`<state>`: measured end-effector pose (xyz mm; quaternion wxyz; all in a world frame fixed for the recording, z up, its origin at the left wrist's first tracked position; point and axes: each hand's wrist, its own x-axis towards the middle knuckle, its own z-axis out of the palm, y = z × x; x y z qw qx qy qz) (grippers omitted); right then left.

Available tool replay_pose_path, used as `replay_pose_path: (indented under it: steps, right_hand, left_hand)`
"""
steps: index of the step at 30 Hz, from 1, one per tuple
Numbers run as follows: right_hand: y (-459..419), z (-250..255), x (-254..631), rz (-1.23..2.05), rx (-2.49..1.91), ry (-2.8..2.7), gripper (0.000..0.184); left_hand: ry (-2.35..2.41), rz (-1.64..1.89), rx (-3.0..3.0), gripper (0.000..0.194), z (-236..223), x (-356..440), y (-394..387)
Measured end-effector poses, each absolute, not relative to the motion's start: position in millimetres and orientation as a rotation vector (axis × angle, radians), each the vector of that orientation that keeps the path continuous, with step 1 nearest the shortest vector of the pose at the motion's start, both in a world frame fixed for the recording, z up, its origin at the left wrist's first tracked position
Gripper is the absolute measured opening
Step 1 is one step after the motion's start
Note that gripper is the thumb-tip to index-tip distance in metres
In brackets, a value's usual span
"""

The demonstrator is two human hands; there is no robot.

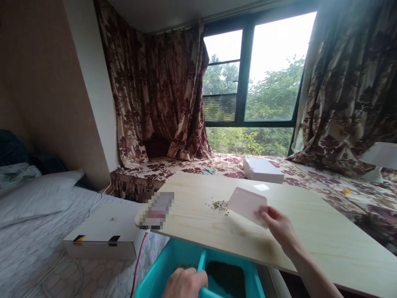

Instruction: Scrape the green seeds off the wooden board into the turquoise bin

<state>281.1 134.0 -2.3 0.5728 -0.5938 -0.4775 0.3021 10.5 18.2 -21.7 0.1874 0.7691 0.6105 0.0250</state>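
My right hand (pixel 279 225) pinches a pale, thin plastic scraper (pixel 246 205) by its right end, tilted just above the wooden tabletop (pixel 192 192). Beside the scraper's left edge lies a small scattered heap of brownish and greenish grains (pixel 220 205). Below the table's front edge, my left hand (pixel 185 283) is closed over the divider of a teal two-compartment bin (pixel 155 271). Dark loose material (pixel 226 276) covers the floor of the right compartment. A little pale material shows in the left one, mostly hidden behind my left hand.
A blurred-out device (pixel 158 209) with a red cable (pixel 139 265) sits at the table's left end. On the bed at left is a large white box (pixel 104 227). Another white box (pixel 263 169) stands on the window ledge, and a lamp (pixel 376 161) is at far right.
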Motion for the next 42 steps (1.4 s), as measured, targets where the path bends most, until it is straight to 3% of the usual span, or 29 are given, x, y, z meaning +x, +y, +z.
replay_pose_path:
  steps: [3,16,42]
  right_hand:
    - [133.9,-8.0,289.1,0.704,-1.436,-1.109,0.028]
    - [131.6,-14.6,295.8,0.775,-1.429,-1.137,0.031]
    - [128.1,-20.9,296.1,0.838,-1.375,-1.178,0.033]
  left_hand:
    - [1.705,0.089,2.165,0.012,-21.5,10.0,17.6]
    - [1.68,0.116,2.08,0.027,-21.9,11.3,14.8]
    - [1.684,0.173,2.063,0.023,-19.4,12.4,13.0]
